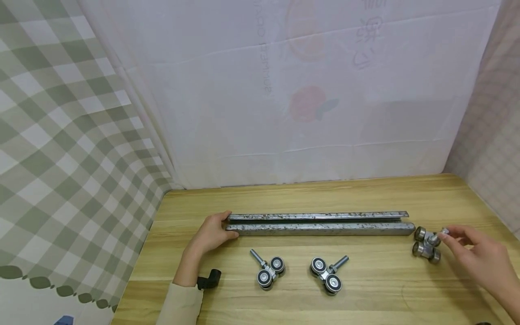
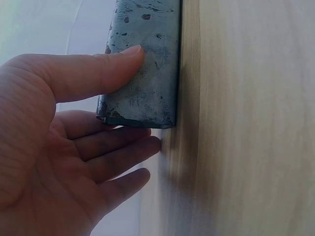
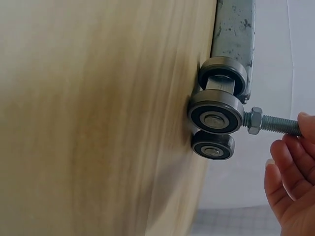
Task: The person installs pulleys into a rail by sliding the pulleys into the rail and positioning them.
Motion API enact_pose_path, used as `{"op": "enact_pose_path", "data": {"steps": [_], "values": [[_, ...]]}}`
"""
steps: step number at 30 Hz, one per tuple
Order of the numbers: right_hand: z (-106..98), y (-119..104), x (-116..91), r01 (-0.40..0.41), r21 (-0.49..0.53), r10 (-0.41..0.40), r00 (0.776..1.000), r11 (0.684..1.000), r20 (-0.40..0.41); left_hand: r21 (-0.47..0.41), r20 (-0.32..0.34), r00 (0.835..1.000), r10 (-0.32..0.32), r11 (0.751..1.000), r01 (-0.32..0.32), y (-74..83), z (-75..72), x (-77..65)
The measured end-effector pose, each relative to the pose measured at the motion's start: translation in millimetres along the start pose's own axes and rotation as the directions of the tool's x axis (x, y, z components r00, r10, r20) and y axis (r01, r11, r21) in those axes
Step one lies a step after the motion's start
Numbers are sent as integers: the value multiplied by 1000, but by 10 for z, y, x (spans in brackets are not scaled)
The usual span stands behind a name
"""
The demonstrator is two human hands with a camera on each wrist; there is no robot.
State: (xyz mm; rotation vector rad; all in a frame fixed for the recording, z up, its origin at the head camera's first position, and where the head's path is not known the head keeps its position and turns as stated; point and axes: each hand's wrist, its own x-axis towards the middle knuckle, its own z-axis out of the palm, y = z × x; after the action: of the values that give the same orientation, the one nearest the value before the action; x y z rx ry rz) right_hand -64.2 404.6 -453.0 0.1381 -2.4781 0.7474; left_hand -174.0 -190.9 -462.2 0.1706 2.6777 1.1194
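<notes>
A worn steel channel track (image 1: 321,229) with a slot along its top lies across the table. My left hand (image 1: 212,232) holds its left end; the left wrist view shows the thumb (image 2: 108,73) on the side wall and the other fingers behind and past the end. At the track's right end is a four-wheeled roller trolley (image 1: 425,247). My right hand (image 1: 481,255) pinches the tip of its threaded bolt (image 3: 278,124), which points upward. In the right wrist view, the trolley's nearest wheels (image 3: 222,73) overlap the track's end (image 3: 235,37).
Two more roller trolleys, one on the left (image 1: 270,273) and one on the right (image 1: 326,275), lie in front of the track with bolts slanting away. Behind the wooden table (image 1: 365,298) hangs a white cloth (image 1: 243,113); a green checked cloth (image 1: 73,135) hangs at left.
</notes>
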Motion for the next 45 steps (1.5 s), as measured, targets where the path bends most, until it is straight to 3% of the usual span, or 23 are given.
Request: {"op": "enact_pose_path", "data": {"steps": [21,28,39,45], "values": [[57,97,150,-156,-36,158,985,987,61,25,-20,1000,12,1000,-12,-15,8,-26],[59,158,207,-134,6,134,990,991,36,20,-18,1000,14,1000,-13,-23,12,-32],[54,225,293,-206,12,204,975,978,84,24,-23,1000,20,1000,-19,9,-3,-14],[59,254,326,-186,32,185,982,982,43,18,-18,1000,25,1000,-25,2,7,-11]]}}
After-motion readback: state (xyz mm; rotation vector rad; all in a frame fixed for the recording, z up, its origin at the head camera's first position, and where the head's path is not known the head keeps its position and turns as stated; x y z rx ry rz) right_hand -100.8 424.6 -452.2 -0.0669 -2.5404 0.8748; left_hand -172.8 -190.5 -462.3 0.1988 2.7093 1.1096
